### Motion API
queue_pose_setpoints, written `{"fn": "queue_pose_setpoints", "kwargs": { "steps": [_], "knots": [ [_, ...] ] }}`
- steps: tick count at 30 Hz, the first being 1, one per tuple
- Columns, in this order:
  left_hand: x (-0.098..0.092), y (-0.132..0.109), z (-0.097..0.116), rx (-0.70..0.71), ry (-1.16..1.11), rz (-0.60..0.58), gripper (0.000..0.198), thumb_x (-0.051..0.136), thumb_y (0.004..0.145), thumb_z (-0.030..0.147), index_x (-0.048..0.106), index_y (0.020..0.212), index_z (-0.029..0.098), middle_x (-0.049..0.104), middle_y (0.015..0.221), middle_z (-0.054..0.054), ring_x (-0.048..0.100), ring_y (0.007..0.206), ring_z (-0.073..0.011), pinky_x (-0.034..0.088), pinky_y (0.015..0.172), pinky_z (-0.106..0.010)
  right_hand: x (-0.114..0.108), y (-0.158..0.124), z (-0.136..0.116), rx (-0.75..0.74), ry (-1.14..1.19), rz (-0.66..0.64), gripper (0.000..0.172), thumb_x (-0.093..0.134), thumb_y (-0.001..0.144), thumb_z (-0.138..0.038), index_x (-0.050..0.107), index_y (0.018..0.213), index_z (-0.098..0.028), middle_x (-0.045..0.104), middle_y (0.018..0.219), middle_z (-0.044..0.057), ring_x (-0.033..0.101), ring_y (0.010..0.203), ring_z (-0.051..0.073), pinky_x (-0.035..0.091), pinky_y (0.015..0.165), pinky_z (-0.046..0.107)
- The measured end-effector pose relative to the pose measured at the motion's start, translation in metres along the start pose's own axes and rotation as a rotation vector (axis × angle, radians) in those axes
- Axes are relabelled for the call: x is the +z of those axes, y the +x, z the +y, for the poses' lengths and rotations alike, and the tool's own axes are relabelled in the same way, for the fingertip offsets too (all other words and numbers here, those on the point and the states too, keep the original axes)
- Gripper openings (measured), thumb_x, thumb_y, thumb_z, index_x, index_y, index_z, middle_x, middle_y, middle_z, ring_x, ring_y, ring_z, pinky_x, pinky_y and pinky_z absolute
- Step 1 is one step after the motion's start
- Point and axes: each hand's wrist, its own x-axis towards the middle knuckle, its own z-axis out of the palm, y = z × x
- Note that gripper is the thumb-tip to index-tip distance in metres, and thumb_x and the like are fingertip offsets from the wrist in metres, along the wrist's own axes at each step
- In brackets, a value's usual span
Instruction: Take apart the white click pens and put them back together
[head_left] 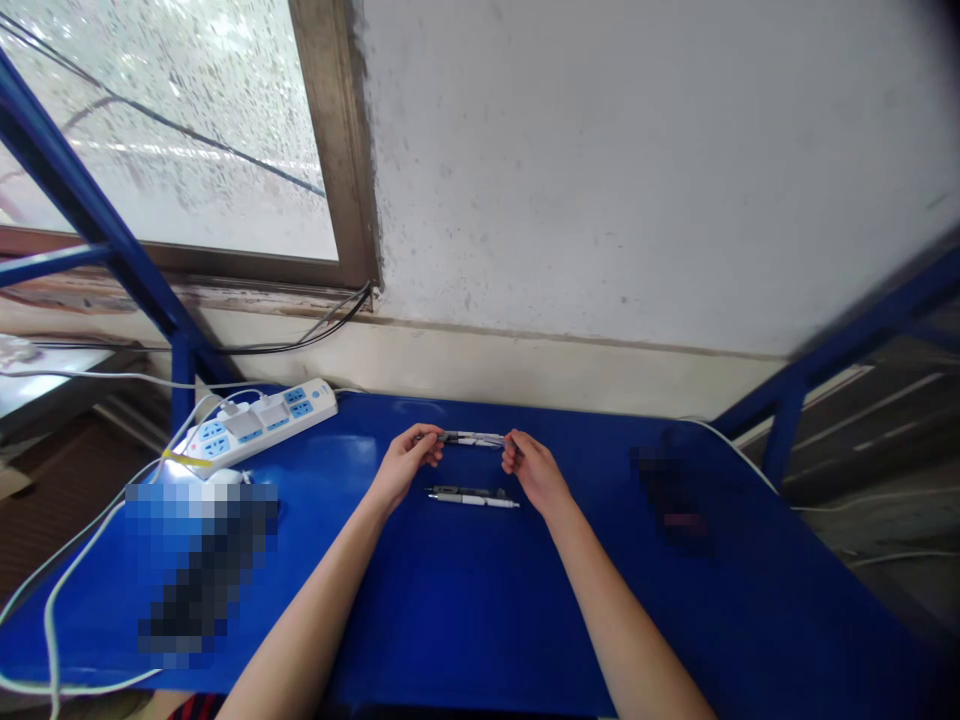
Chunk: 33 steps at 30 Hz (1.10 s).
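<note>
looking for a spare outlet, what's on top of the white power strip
On the power strip sit two white plugs, with blue sockets showing around them. Whatever lies directly under the plugs is covered and can't be seen.

Desk [472, 620]: deep blue. Pen-like items [469, 439], toward the far edge: white and dark grey. Below them, 2 pens: 1 white pen [472, 501], 1 black pen [466, 491]. Power strip [270, 433], far left corner: white, sockets [301, 408] light blue (plus 1 yellow band [187, 459] by its left end). Cloth [193, 708], near edge, left: red and dark stripes. Wall [600, 150]: greyish white, darker specks, cream lower band [525, 370]. Window frame [330, 130]: brown. Bars [127, 265]: blue.
</note>
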Motion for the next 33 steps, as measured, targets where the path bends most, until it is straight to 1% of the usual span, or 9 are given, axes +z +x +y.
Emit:
{"fn": "queue_pose_setpoints", "kwargs": {
  "steps": [4,8,17,19,21,24,26,29,33],
  "knots": [
    [0.0,0.0,-0.001,0.005,0.017,-0.009,0.029,0.068,0.078,0.04,0.064,0.094,0.015,0.063,0.074,-0.002,0.057,0.064,-0.0108,0.044,0.061,-0.023,0.001,-0.002,-0.001,0.007,0.012,-0.015,0.029,0.08,0.066,-0.042,0.068,0.071,-0.016,0.049,0.056,-0.003,0.045,0.053,0.01,0.035,0.045,0.024],
    [0.001,-0.001,0.0,0.009,0.047,-0.007,0.03,0.068,0.078,0.041,0.065,0.094,0.015,0.062,0.074,-0.002,0.057,0.064,-0.0111,0.045,0.061,-0.023,0.002,-0.002,-0.003,0.0,0.04,-0.036,0.028,0.079,0.068,-0.041,0.071,0.074,-0.016,0.053,0.061,-0.001,0.049,0.056,0.011,0.037,0.047,0.024],
    [0.003,-0.002,0.002,0.051,0.072,-0.008,0.032,0.069,0.077,0.041,0.062,0.097,0.016,0.066,0.076,-0.002,0.06,0.065,-0.0122,0.047,0.065,-0.025,0.005,-0.003,-0.003,-0.043,-0.047,-0.136,0.036,0.071,0.076,-0.047,0.074,0.093,-0.016,0.066,0.077,0.006,0.061,0.072,0.017,0.045,0.059,0.028],
    [0.003,-0.002,0.002,0.058,0.08,-0.006,0.031,0.07,0.077,0.042,0.061,0.091,0.016,0.067,0.075,-0.003,0.061,0.066,-0.0127,0.048,0.067,-0.026,0.004,-0.003,0.0,-0.061,-0.138,-0.128,0.037,0.067,0.078,-0.05,0.074,0.09,-0.015,0.068,0.078,0.008,0.061,0.07,0.017,0.044,0.057,0.028],
    [0.003,-0.002,0.002,0.067,0.105,-0.007,0.03,0.07,0.076,0.043,0.061,0.085,0.016,0.067,0.074,-0.003,0.06,0.065,-0.0128,0.047,0.066,-0.026,0.002,-0.002,0.005,-0.085,-0.255,-0.093,0.041,0.065,0.079,-0.054,0.073,0.08,-0.014,0.067,0.072,0.008,0.059,0.064,0.017,0.041,0.052,0.027],
    [0.004,-0.003,0.003,0.074,0.143,-0.002,0.029,0.07,0.076,0.044,0.06,0.081,0.016,0.066,0.069,-0.001,0.058,0.062,-0.0119,0.044,0.064,-0.024,0.001,-0.001,0.008,-0.114,-0.361,-0.044,0.045,0.062,0.079,-0.058,0.065,0.064,-0.015,0.058,0.055,0.003,0.05,0.05,0.012,0.032,0.045,0.025],
    [0.004,-0.005,0.005,0.081,0.163,0.002,0.028,0.069,0.077,0.043,0.06,0.078,0.016,0.064,0.066,0.0,0.056,0.06,-0.0111,0.043,0.063,-0.023,0.001,-0.001,0.008,-0.116,-0.367,-0.051,0.047,0.062,0.079,-0.058,0.057,0.057,-0.017,0.05,0.049,-0.001,0.042,0.045,0.01,0.027,0.044,0.025],
    [0.004,-0.005,0.007,0.103,0.193,0.011,0.028,0.068,0.078,0.043,0.058,0.074,0.017,0.06,0.061,0.002,0.053,0.057,-0.0103,0.039,0.061,-0.023,0.001,-0.002,0.006,-0.121,-0.358,-0.094,0.046,0.062,0.079,-0.057,0.053,0.056,-0.018,0.047,0.049,-0.003,0.039,0.045,0.009,0.026,0.045,0.025],
    [0.004,-0.005,0.007,0.113,0.217,0.031,0.03,0.068,0.078,0.044,0.057,0.071,0.017,0.057,0.058,0.003,0.05,0.056,-0.0107,0.037,0.061,-0.023,0.002,-0.004,0.005,-0.12,-0.384,-0.14,0.041,0.063,0.079,-0.057,0.06,0.063,-0.018,0.051,0.054,-0.002,0.043,0.05,0.011,0.03,0.048,0.025]
  ]
}}
